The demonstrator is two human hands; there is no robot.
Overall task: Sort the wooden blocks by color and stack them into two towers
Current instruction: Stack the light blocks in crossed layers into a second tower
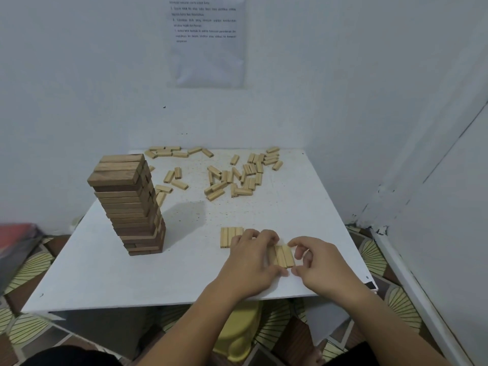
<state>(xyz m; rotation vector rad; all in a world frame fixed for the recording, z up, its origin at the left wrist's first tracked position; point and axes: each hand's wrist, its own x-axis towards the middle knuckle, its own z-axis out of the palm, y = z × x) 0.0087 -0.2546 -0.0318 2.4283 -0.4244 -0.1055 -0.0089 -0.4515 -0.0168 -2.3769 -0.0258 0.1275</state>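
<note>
Nearest the camera, two bare forearms reach forward over a patterned floor (274, 328). A yellow plastic object (239, 336) stands on the floor under the near edge of a white table (132, 281).

On the table's near right part, both hands meet around one small set of pale blocks (284, 256) lying flat, side by side. Three blocks of the set show. The left hand (250, 260) covers the set's left side with its fingers curled over the top and its thumb at the near end. The right hand (319, 265) pinches the set's right side, with the forefinger at the far end and the thumb at the near end, the other fingers curled in.

Just behind the left hand lies a row of pale blocks (228, 236), also flat and side by side. Four show, and the knuckles hide the row's right end.

To the left, well apart from the hands, stands one dark tower (132, 204) of brown blocks, many layers high and leaning slightly.

Farther back, loose pale blocks (232, 178) lie scattered across the far half of the table. They overlap too much to count.

A red object (15, 233), blurred, sits at the far left edge. On the wall (343, 75) behind hangs one printed sheet (208, 40); its text is too small to read.
</note>
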